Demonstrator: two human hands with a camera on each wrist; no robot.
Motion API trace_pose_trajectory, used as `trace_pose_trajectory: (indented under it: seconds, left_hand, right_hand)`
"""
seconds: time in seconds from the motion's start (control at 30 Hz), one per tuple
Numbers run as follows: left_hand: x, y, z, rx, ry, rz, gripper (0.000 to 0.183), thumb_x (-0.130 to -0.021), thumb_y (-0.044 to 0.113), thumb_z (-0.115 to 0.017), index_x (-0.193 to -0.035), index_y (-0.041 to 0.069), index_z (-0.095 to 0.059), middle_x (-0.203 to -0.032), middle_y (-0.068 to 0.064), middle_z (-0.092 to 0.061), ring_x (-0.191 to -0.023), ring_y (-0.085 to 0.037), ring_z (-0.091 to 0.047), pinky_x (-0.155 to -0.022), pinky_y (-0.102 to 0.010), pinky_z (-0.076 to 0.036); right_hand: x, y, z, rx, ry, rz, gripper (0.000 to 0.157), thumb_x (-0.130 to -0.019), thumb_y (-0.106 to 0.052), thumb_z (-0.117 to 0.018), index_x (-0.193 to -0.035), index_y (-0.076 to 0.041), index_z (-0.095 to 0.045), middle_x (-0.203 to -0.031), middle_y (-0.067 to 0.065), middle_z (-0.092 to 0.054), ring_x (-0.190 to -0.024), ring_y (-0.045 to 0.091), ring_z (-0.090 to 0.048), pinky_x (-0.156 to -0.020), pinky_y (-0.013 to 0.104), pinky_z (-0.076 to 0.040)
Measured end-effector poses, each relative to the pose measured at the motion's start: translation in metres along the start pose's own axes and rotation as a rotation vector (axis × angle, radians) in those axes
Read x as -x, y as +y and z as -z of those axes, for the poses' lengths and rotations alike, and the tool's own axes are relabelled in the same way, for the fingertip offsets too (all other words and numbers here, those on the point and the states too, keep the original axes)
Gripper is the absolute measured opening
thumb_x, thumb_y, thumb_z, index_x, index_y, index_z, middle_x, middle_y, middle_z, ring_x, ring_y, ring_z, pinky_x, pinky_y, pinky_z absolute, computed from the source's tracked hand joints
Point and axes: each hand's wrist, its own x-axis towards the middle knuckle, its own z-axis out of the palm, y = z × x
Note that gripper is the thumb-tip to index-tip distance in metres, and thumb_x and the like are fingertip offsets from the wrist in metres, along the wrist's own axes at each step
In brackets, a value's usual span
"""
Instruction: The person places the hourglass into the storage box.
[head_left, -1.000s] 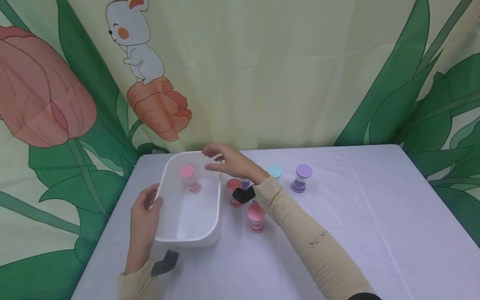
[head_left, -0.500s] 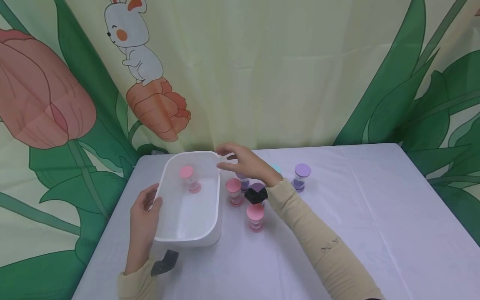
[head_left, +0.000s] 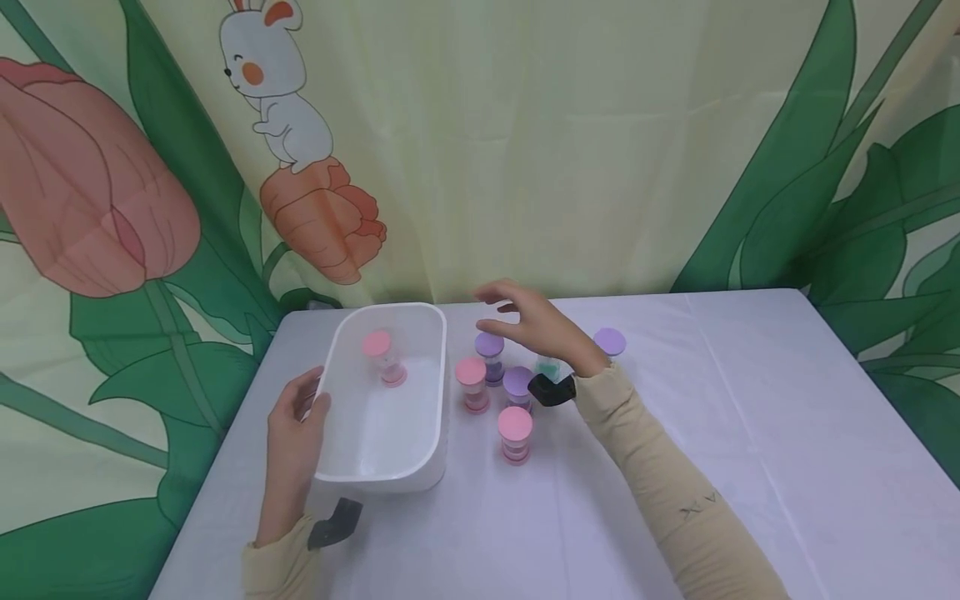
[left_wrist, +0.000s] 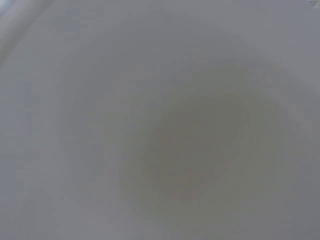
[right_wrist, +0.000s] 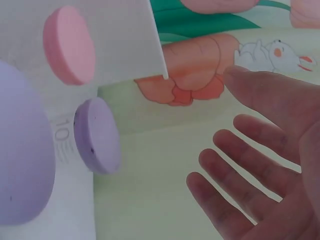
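My left hand (head_left: 291,450) rests against the left side of a white plastic bin (head_left: 371,442), its thumb near the rim. Inside the bin a pink sand timer (head_left: 378,343) stands toward the back. To the right of the bin, my right hand (head_left: 534,323) hovers with nothing in it, fingers spread loosely. Below and around it are a purple sand timer (head_left: 490,347), a pink one (head_left: 472,373), another purple sand timer (head_left: 517,383) and a front pink sand timer (head_left: 515,427). A teal sand timer (head_left: 548,367) is partly hidden by the right arm.
Another purple sand timer (head_left: 611,340) stands beyond the right wrist, partly covered. A white cloth (head_left: 735,433) covers the table, and a printed curtain (head_left: 570,167) hangs behind its back edge. White blur fills the left wrist view.
My right hand has moved right, from over the bin's right rim to above the sand timers, uncovering several of them. The left hand has kept its place at the bin.
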Motion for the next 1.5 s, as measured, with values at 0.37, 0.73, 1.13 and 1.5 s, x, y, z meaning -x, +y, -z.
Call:
trace_pose_trajectory:
  seconds: [0.37, 0.73, 1.13, 1.5]
  left_hand:
    - [0.000, 0.000, 0.001, 0.012, -0.012, -0.016, 0.044, -0.104, 0.028, -0.047, -0.147, 0.019, -0.046, -0.146, -0.010, -0.051, -0.124, -0.031, -0.057, -0.093, -0.048, -0.056]
    - [-0.001, 0.001, -0.001, 0.004, -0.005, -0.002, 0.044, -0.103, 0.027, -0.047, -0.147, 0.020, -0.046, -0.147, -0.009, -0.050, -0.127, -0.031, -0.056, -0.094, -0.050, -0.056]
    - [-0.001, -0.003, 0.001, 0.018, -0.021, 0.016, 0.045, -0.104, 0.030, -0.047, -0.148, 0.022, -0.045, -0.148, -0.007, -0.050, -0.125, -0.030, -0.057, -0.093, -0.046, -0.056]
    - [-0.001, -0.004, 0.002, 0.023, -0.022, 0.022, 0.045, -0.104, 0.030, -0.047, -0.148, 0.023, -0.045, -0.147, -0.006, -0.050, -0.125, -0.030, -0.058, -0.092, -0.046, -0.057]
  right_hand:
    - [0.019, 0.010, 0.017, 0.020, 0.046, -0.049, 0.043, -0.091, -0.013, -0.072, -0.129, 0.000, -0.058, -0.130, 0.012, -0.060, -0.125, 0.028, -0.054, -0.106, 0.040, -0.048]
    - [0.035, 0.027, 0.029, 0.012, 0.081, -0.111, 0.043, -0.092, -0.016, -0.071, -0.129, 0.000, -0.057, -0.131, 0.015, -0.059, -0.127, 0.032, -0.053, -0.108, 0.046, -0.045]
    - [0.053, 0.037, 0.038, 0.032, 0.088, -0.164, 0.045, -0.093, -0.019, -0.071, -0.131, 0.000, -0.056, -0.133, 0.015, -0.058, -0.128, 0.032, -0.052, -0.109, 0.049, -0.044]
    - [0.072, 0.044, 0.052, 0.069, 0.126, -0.206, 0.048, -0.092, -0.018, -0.072, -0.133, 0.000, -0.055, -0.135, 0.016, -0.057, -0.126, 0.033, -0.054, -0.108, 0.050, -0.045]
